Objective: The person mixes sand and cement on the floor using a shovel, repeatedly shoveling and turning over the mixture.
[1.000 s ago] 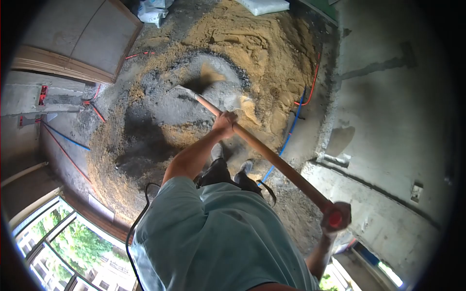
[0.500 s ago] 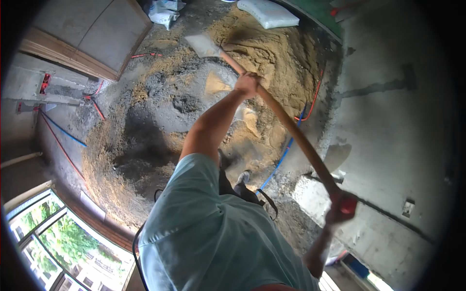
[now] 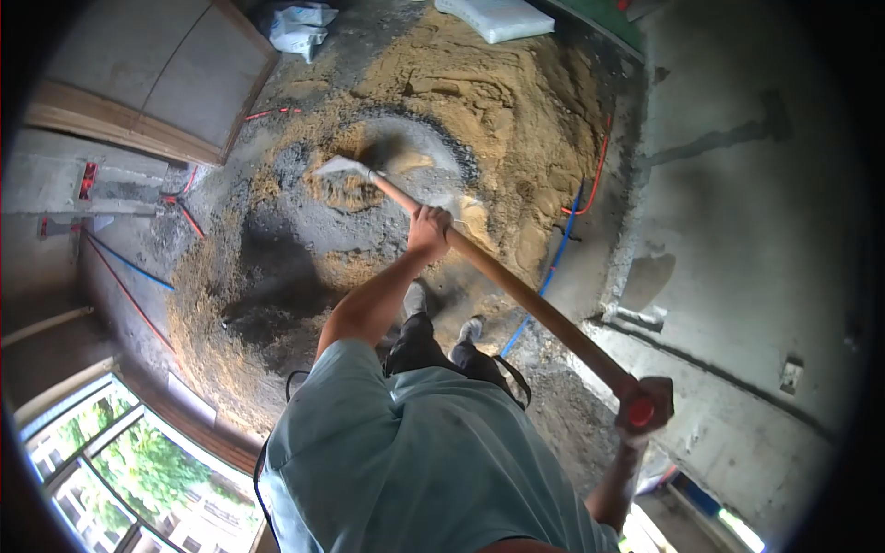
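Observation:
A shovel (image 3: 530, 297) with a long wooden handle slants across the view, its pale metal blade at the far left end, low over a mound of sand and grey powder (image 3: 406, 138). My left hand (image 3: 430, 232) is closed around the shaft a short way behind the blade. At the opposite end, my right hand (image 3: 645, 407) grips the handle by its red-tipped butt. Loose sand lies beneath and beside the blade. Part of the blade's edge is hard to make out against the pile.
My shoes (image 3: 471, 329) stand at the near side of the pile. A blue pipe (image 3: 553, 267) and a red pipe (image 3: 604, 170) run along the right. White bags (image 3: 498, 18) lie at the back. A wooden-framed panel (image 3: 198, 78) stands left, a concrete wall (image 3: 728, 240) right.
The shovel blade has swung down and left, nearer my feet, and turned more edge-on. My left hand has come down and left with it; the right hand has shifted slightly down.

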`<state>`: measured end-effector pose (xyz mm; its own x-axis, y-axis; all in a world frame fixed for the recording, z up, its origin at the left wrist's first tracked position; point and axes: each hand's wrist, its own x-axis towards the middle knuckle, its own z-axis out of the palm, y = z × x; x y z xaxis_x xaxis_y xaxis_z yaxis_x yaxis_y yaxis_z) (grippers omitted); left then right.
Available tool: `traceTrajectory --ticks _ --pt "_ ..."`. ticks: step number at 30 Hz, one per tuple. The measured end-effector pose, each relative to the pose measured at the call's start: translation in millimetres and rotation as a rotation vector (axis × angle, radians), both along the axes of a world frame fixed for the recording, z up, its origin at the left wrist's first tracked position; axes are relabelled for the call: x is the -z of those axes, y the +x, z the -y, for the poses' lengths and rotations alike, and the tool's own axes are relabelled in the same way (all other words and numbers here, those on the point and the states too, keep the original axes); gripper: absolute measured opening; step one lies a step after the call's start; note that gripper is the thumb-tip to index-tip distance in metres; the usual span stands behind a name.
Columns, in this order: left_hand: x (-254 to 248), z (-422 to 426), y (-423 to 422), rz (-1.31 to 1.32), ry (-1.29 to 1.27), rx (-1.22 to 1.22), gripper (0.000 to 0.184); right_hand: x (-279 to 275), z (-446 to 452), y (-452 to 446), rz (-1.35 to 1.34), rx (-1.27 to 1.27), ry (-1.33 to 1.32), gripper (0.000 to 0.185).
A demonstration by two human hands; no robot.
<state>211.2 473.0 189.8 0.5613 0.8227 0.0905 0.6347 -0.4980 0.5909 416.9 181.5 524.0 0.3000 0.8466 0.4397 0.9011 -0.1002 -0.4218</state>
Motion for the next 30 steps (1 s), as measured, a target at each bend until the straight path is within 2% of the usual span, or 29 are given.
traceTrajectory --ticks 1,4,7,9,11,12,13,14,15,16,17,18,19,21,24,25,27,29,30 --pt "1 14 4 0.061 0.047 0.023 0.01 -5 17 5 -0.002 0.021 0.004 0.011" --pt "-32 56 24 0.138 -0.038 0.223 0.009 -18 86 32 -0.058 0.248 0.034 0.008" --pt "-51 58 59 0.22 0.021 0.319 0.008 -15 139 45 -0.085 0.412 0.101 0.012" --pt "-66 41 78 0.275 0.068 0.341 0.006 -5 145 43 -0.089 0.461 0.134 0.014" --pt "-76 9 98 0.198 0.13 0.317 0.004 4 137 28 -0.085 0.483 0.192 0.013" --pt "-75 -10 108 0.202 0.108 0.311 0.003 4 126 13 -0.079 0.594 0.069 0.013" --pt "-74 -31 118 0.207 0.09 0.307 0.002 25 121 17 -0.064 0.48 0.155 0.012" --pt "-65 -55 127 0.143 0.084 0.322 0.002 28 93 1 -0.107 0.569 0.135 0.013" --pt "-53 -74 134 0.078 0.077 0.336 0.006 39 72 -3 -0.081 0.45 0.192 0.013" --pt "-42 -88 135 0.028 0.069 0.334 0.008 53 57 -9 -0.175 0.501 0.182 0.012" --pt "-32 -98 132 -0.026 0.058 0.335 0.01 47 23 -28 -0.087 0.598 0.089 0.012" --pt "-21 -105 127 -0.079 0.05 0.337 0.013 65 16 -26 -0.184 0.566 0.121 0.016" --pt "-12 -103 118 -0.144 -0.043 0.331 0.016 62 -1 -31 -0.24 0.627 0.076 0.016" --pt "27 -90 107 -0.236 -0.168 0.315 0.016 50 -13 -29 -0.17 0.588 -0.004 0.02" --pt "36 -50 74 -0.127 -0.13 0.289 0.016 53 4 -19 -0.22 0.593 -0.048 0.021" --pt "32 -36 67 -0.249 -0.21 0.302 0.017 53 7 -17 -0.27 0.616 -0.069 0.022" --pt "46 0 44 -0.208 -0.174 0.202 0.014 56 24 -9 -0.207 0.514 -0.162 0.02" --pt "69 23 26 -0.13 -0.106 0.22 0.015 66 52 -12 -0.182 0.329 -0.08 0.017" --pt "63 33 18 -0.101 -0.058 0.244 0.016 71 72 -12 -0.139 0.27 -0.094 0.012"
